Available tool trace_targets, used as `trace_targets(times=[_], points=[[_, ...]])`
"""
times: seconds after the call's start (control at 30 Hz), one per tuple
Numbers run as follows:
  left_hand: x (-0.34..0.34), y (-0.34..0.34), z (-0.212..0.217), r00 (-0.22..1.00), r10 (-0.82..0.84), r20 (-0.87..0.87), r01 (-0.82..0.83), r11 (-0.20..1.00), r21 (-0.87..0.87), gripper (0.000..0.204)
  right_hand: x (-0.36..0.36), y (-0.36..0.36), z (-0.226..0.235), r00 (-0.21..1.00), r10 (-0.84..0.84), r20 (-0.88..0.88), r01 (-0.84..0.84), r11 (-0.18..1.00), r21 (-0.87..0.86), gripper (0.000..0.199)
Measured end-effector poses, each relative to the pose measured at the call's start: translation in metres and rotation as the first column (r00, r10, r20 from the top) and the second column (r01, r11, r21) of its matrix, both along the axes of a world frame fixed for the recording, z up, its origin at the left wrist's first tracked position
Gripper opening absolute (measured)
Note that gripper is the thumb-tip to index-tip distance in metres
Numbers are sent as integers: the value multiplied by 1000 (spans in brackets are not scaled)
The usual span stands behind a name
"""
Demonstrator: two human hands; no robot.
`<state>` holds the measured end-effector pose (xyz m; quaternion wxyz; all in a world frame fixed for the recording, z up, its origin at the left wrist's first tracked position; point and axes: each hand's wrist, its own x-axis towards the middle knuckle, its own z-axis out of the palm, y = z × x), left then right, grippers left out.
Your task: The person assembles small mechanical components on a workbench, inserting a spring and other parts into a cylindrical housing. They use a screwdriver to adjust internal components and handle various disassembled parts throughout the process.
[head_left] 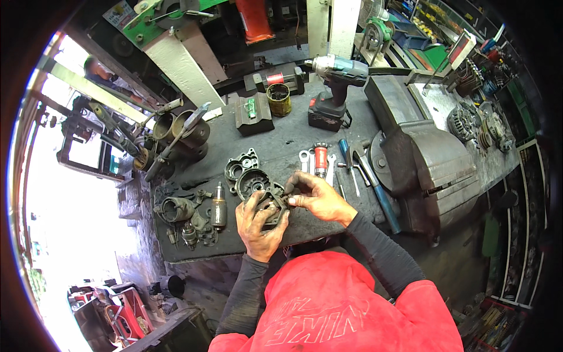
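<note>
Over the near edge of the workbench, my left hand [260,227] is closed round a dark metal housing [281,206], its fingers across the open face. My right hand [319,198] pinches at the housing's right edge, thumb and forefinger together; whatever small part lies between them is too hidden to make out. Just beyond the hands sit a round metal casing [253,180] and a flat casting with holes [240,164]. To the left an armature [219,209] stands near a small gear piece [189,234] and a greasy cylindrical casting [176,209].
A cordless impact wrench [335,88] stands at the back, beside a grease tin [279,101] and a V-shaped metal block [254,115]. Spanners [304,161], a red tool [321,158] and a blue-handled hammer [384,202] lie right. A large vise [431,158] fills the bench's right side.
</note>
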<state>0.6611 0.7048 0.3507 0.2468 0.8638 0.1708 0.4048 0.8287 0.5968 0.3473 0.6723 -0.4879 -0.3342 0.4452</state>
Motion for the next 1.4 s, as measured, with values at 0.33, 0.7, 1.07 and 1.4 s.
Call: trace_targets(times=[0.33, 0.7, 1.07, 1.4], points=[[1, -1, 1, 1000, -10, -26, 10, 1000, 2, 40, 4, 2, 9, 974, -14, 224, 90, 939, -333, 31], [-4, -3, 0, 992, 8, -126, -8, 1000, 0, 41, -1, -12, -12, 910, 8, -414, -48, 995, -85, 27], [-14, 1, 20, 961, -72, -267, 54, 996, -74, 39, -24, -1, 17, 887, -165, -431, 33, 954, -297, 33], [-11, 0, 19, 977, -82, -194, 67, 994, -83, 39, -28, 9, 20, 862, -283, -421, 98, 907, -409, 26]])
